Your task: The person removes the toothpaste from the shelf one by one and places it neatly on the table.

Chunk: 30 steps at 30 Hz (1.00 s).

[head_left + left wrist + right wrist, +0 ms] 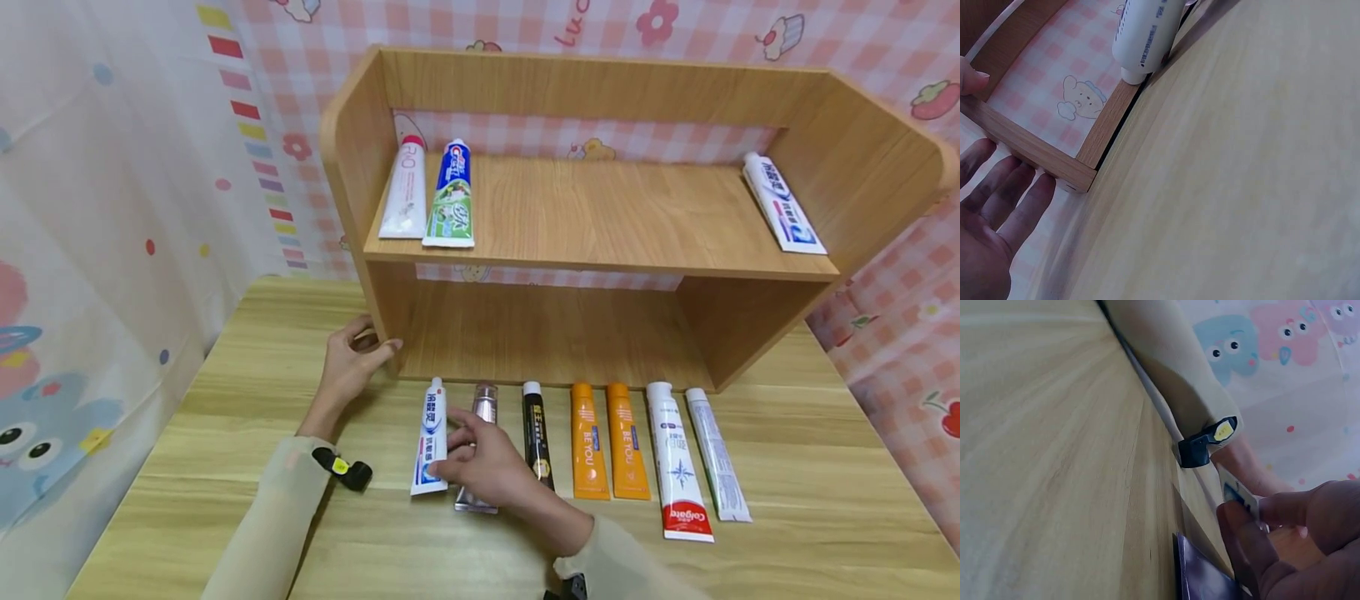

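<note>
My right hand (487, 462) pinches the lower end of a white toothpaste tube (431, 425) with blue lettering, its cap toward the shelf. In the right wrist view the tube's flat end (1238, 490) shows between thumb and fingers, tilted up. Beneath that hand lies a silvery purple tube (486, 404), partly covered by it. My left hand (351, 367) holds the left side panel (378, 312) of a wooden two-tier shelf, thumb on the inner side and fingers along the outer side, as the left wrist view also shows.
To the right lie a black tube (536, 425), two orange tubes (588, 442), a Colgate tube (678, 458) and a slim white tube (717, 454). On the upper shelf are a pink-capped tube (405, 192), a green-blue tube (452, 196) and a white-blue tube (783, 204).
</note>
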{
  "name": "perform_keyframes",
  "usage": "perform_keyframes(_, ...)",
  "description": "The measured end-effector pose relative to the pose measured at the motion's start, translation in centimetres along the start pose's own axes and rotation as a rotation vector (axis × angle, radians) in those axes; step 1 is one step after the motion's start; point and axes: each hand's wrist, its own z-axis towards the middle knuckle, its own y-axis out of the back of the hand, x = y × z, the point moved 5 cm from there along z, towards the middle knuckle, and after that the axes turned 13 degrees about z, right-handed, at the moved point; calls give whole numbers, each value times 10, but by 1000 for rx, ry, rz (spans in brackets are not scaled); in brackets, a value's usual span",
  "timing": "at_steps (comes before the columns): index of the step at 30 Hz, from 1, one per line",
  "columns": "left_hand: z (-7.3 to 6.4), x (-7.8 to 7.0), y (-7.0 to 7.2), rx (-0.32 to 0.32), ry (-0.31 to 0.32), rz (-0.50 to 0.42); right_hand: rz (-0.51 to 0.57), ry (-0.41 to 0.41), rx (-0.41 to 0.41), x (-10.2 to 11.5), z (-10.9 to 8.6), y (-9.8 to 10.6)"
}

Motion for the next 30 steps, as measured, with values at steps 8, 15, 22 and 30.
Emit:
perform_keyframes(8, 0, 0, 0, -2, 5, -21, -158, 34, -40, -1, 2, -7)
perform_keyframes(15, 1, 2, 0, -12, -1, -26, -220, 109, -32, -2, 0, -13)
perform_keyframes(22, 1, 2, 0, -11, -2, -25, -232, 90, -14, 1, -8, -10)
perform_keyframes(30, 1, 1, -1, -13, -8, -8, -260, 69, 51, 4, -15, -2)
